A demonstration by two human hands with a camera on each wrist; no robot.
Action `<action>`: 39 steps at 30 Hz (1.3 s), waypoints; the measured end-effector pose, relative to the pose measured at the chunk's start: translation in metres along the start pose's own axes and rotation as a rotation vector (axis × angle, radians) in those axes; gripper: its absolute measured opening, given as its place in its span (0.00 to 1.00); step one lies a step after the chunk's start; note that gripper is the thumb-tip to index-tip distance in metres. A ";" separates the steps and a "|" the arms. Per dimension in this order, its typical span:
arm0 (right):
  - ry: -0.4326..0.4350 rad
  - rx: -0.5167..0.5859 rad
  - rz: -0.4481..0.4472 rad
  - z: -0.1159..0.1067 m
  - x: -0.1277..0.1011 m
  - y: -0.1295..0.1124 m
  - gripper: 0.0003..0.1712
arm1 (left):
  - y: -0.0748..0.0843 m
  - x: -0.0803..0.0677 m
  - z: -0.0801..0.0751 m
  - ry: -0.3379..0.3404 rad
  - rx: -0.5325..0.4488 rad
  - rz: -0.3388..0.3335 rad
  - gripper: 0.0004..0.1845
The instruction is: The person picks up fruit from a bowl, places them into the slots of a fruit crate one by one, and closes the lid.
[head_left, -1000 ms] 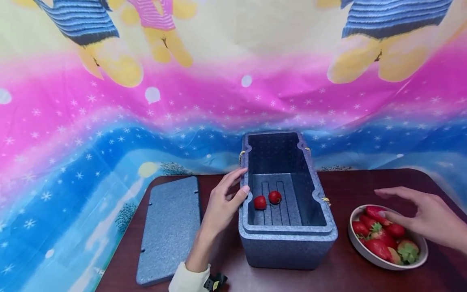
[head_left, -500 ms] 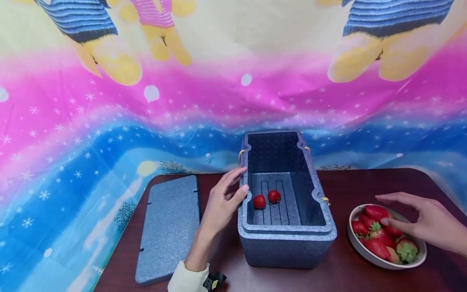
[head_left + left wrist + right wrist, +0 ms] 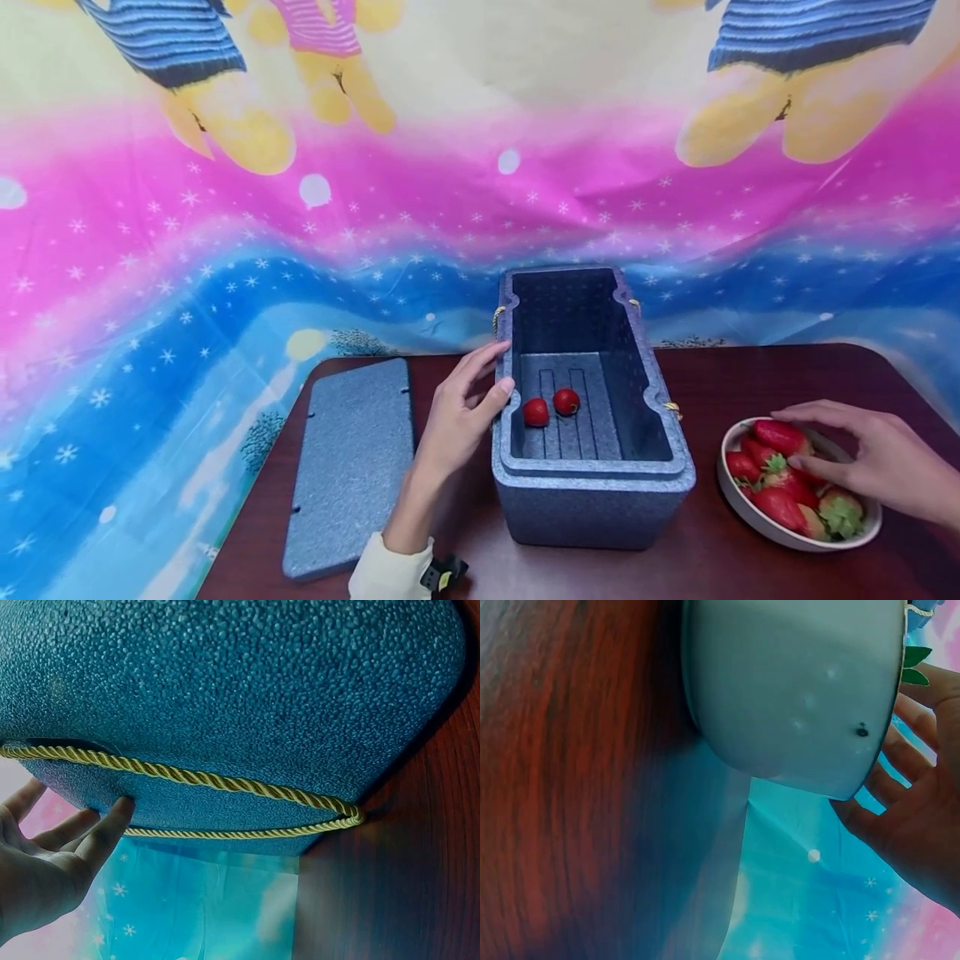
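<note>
In the head view a grey foam box [image 3: 592, 500] stands without its cover on the table. Two small red fruits [image 3: 566, 402] lie on its floor. My left hand [image 3: 457, 417] rests against the box's left rim, its fingers spread and loosely extended. In the left wrist view its fingertips [image 3: 124, 806] touch the outer wall beside a gold rope handle [image 3: 217, 780]. A white bowl [image 3: 780, 533] at right holds several strawberries [image 3: 780, 507]. My right hand [image 3: 877, 454] reaches over it, thumb and fingers apart around the fruit; part of it is hidden behind the bowl in the right wrist view.
A grey foam lid [image 3: 348, 471] lies flat to the left of the box. The dark red-brown table [image 3: 720, 383] backs onto a colourful printed cloth [image 3: 420, 192]. A dark watch-like band [image 3: 442, 573] sits on the left wrist.
My right hand has lowered towards the strawberries, its fingers coming down to the bowl and nearer the thumb. The left hand has kept its place on the box.
</note>
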State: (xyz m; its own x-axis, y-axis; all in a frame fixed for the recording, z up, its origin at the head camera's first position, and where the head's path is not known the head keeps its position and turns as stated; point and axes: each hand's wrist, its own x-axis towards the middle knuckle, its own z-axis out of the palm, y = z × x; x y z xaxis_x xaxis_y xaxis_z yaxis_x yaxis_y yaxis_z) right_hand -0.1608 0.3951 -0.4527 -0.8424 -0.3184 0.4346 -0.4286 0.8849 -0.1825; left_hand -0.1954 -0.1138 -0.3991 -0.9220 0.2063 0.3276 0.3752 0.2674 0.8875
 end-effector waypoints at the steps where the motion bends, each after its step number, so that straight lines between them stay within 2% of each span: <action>1: 0.004 0.003 -0.002 0.000 0.000 0.000 0.41 | 0.000 0.000 0.000 0.001 -0.001 0.001 0.26; 9: -0.002 -0.003 -0.005 0.005 -0.005 -0.002 0.39 | 0.001 0.001 0.001 0.001 0.001 0.001 0.26; 15: -0.002 -0.029 -0.033 0.001 -0.004 -0.001 0.39 | 0.000 0.002 0.002 -0.001 -0.003 0.007 0.26; 22: 0.050 0.003 -0.035 -0.009 -0.002 0.001 0.45 | -0.001 0.003 0.002 -0.001 0.000 0.003 0.25; 39: 0.132 0.052 -0.099 -0.031 0.013 -0.015 0.48 | -0.001 0.000 0.001 0.005 0.011 -0.005 0.26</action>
State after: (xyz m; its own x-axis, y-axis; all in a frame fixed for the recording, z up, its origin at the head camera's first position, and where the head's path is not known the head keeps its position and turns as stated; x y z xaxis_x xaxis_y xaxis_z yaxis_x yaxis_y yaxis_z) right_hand -0.1556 0.3877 -0.4172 -0.7466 -0.3526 0.5641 -0.5265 0.8315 -0.1770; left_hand -0.1957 -0.1135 -0.4001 -0.9243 0.2000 0.3249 0.3716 0.2788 0.8855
